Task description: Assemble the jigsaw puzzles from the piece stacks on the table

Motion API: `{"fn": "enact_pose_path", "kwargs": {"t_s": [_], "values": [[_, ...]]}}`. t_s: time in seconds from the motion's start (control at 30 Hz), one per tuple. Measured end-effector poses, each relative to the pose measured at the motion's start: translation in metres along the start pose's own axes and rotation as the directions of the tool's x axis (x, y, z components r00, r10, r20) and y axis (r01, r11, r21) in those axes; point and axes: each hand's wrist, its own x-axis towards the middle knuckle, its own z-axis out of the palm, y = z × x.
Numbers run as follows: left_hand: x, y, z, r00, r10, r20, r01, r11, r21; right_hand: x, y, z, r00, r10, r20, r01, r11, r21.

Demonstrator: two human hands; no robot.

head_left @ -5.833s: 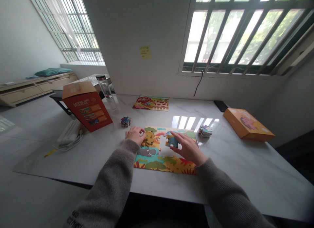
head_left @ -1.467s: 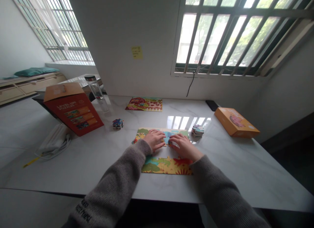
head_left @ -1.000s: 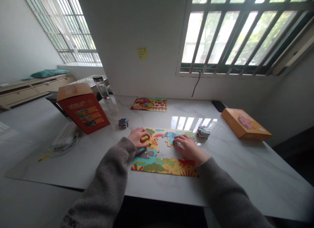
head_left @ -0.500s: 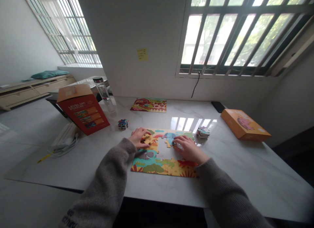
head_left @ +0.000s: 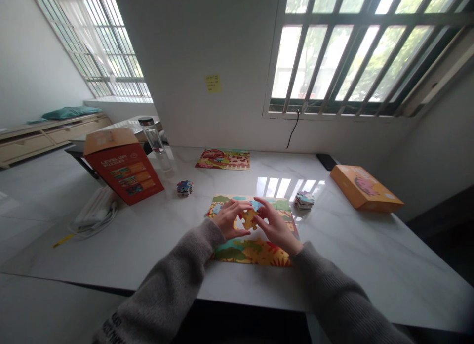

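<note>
A partly assembled animal jigsaw puzzle (head_left: 259, 254) lies flat on the table, with a white gap in its middle, partly covered by my hands. Over that gap is a yellow-orange puzzle piece (head_left: 251, 219) with knobbed edges. My right hand (head_left: 276, 228) pinches the piece at its right side between thumb and fingers. On the other side, my left hand (head_left: 230, 219) curves in a C, thumb and fingers apart around the piece; whether its fingertips touch the piece is hard to tell.
Small stacks of puzzle pieces stand at left (head_left: 184, 188) and right (head_left: 304, 200). A finished farm puzzle (head_left: 224, 159) lies behind. Around the table are a red puzzle box (head_left: 129, 173), a glass bottle (head_left: 152, 136), a power strip (head_left: 94, 210), an orange box (head_left: 365, 188) and a black phone (head_left: 326, 161).
My left hand has moved right from the puzzle's left side to its middle, near my right hand. A yellow-orange piece now shows between the hands. My right hand has shifted slightly left.
</note>
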Motion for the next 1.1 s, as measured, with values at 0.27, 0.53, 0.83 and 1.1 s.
{"fn": "enact_pose_path", "kwargs": {"t_s": [0.27, 0.53, 0.83, 1.1], "values": [[-0.002, -0.01, 0.004, 0.986, -0.071, -0.148, 0.081, 0.995, 0.065, 0.002, 0.008, 0.001, 0.996, 0.087, -0.035, -0.079, 0.98, 0.184], [-0.001, -0.007, 0.001, 0.977, -0.112, -0.181, 0.134, 0.985, 0.112, 0.004, 0.007, 0.0, 0.986, 0.163, -0.04, -0.14, 0.93, 0.341], [-0.004, -0.009, 0.007, 0.991, -0.086, -0.101, 0.101, 0.982, 0.162, 0.0, -0.008, 0.003, 0.982, 0.187, 0.002, -0.171, 0.895, 0.411], [-0.002, -0.007, 0.0, 0.978, -0.126, -0.164, 0.154, 0.973, 0.171, 0.003, 0.005, 0.001, 0.965, 0.226, -0.136, -0.158, 0.908, 0.388]]}}
